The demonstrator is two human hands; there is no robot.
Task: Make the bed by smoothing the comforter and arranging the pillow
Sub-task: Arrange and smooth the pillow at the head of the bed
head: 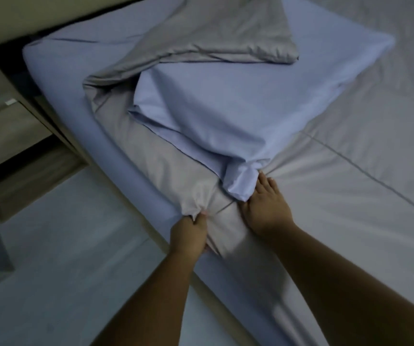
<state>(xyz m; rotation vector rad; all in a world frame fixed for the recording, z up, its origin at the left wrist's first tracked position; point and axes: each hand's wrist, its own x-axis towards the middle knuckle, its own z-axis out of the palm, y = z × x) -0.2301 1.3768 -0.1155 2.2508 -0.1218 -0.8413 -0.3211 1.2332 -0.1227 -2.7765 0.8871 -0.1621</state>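
A grey comforter (351, 146) covers the bed, and its near-left corner is folded back, showing a pale blue underside (226, 101). My left hand (189, 233) is clenched on a bunch of the grey comforter at the mattress edge. My right hand (263, 208) lies flat on the comforter, fingers touching the tip of the blue flap. A grey pillow (226, 28) lies crumpled near the head of the bed, partly on the flap.
The blue fitted sheet (76, 78) shows along the left side of the mattress. A wooden bedside table (8, 121) stands at the left by the headboard (26, 16). Pale floor (63, 258) runs beside the bed.
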